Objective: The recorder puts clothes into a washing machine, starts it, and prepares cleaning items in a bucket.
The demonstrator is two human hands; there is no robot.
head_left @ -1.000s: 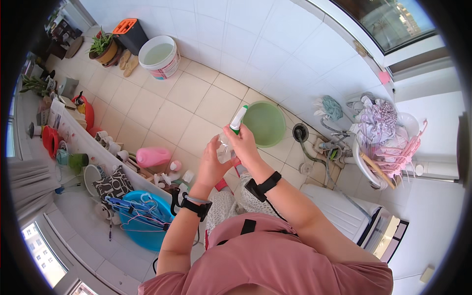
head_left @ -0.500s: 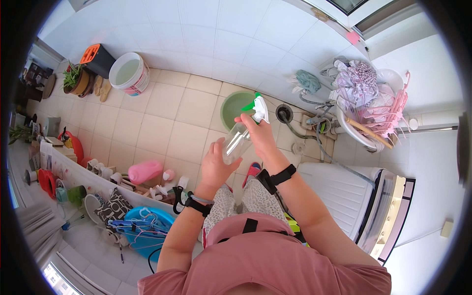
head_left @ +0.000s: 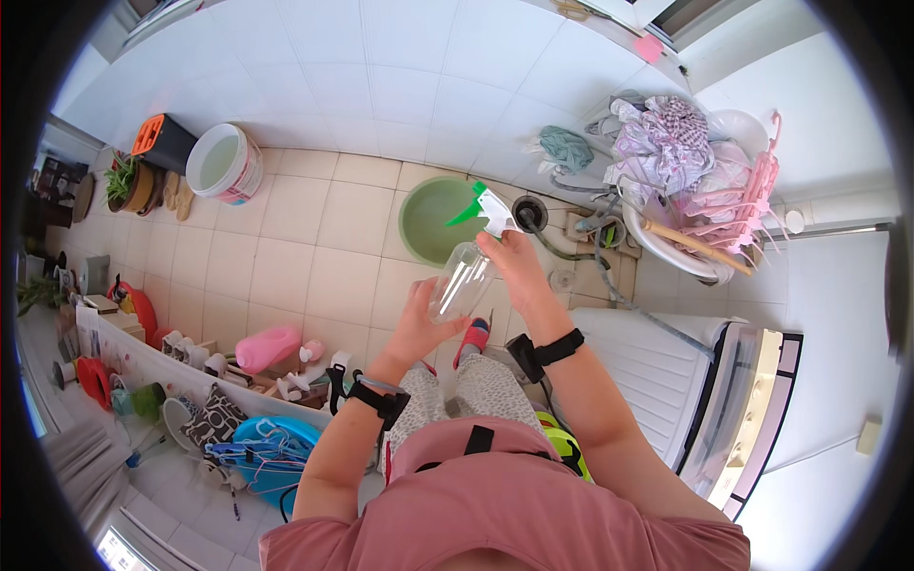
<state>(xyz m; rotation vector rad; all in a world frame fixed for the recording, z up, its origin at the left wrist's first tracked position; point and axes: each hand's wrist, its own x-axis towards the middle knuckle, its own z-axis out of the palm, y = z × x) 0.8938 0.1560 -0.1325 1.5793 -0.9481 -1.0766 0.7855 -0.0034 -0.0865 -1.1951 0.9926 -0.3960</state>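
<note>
Between my two hands is a clear spray bottle (head_left: 464, 278), tilted with its white and green spray head (head_left: 494, 210) up and away from me. My left hand (head_left: 417, 325) is closed around the lower part of the bottle. At the neck, just below the spray head, the fingers of my right hand (head_left: 517, 264) grip it. I cannot make out any liquid inside. Beyond the bottle, a round green basin (head_left: 407, 228) holding water stands on the tiled floor, apart from both hands.
A drain hole with hoses (head_left: 530, 214) lies right of the basin. At right stand a washing machine (head_left: 638, 366) and a white sink (head_left: 657, 246) heaped with laundry and pink hangers. A white bucket (head_left: 249, 181) is far left. Nearer left are a pink bottle (head_left: 268, 349) and blue tub (head_left: 305, 430).
My right fingers have slipped lower on the neck, so more of the spray head shows. The head has turned, its green nozzle now pointing left. The whole view has shifted slightly.
</note>
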